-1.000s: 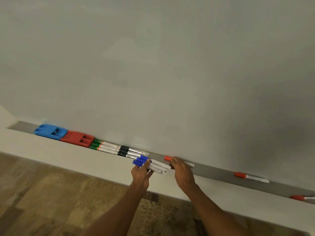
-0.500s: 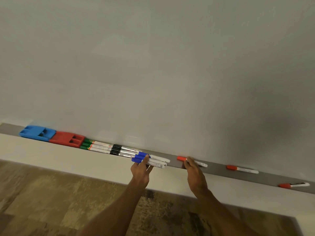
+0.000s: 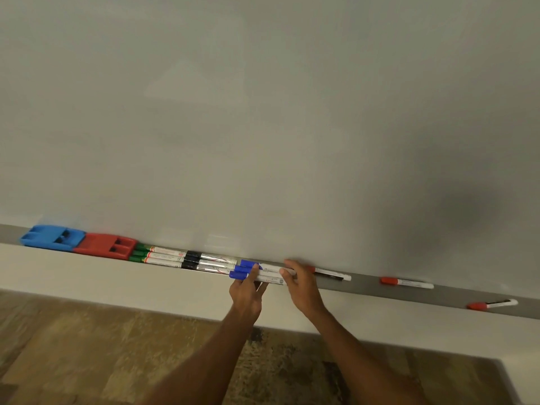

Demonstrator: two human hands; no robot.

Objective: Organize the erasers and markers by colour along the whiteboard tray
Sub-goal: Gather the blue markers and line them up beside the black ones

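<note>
On the grey tray, from the left, lie a blue eraser, a red eraser, green markers, black markers and blue markers. My left hand pinches the blue markers near their caps, thumb on top. My right hand touches their white right ends with its fingertips. Just right of that hand lies a red marker, its cap partly hidden. Further right lie a second red marker and a third red marker, spaced apart.
The whiteboard rises straight behind the tray. A pale ledge runs below the tray, with patterned brown floor beneath. Bare tray shows between the red markers.
My right hand let go of the nearest red marker and moved left to the ends of the blue markers. My left hand stayed on the blue markers.
</note>
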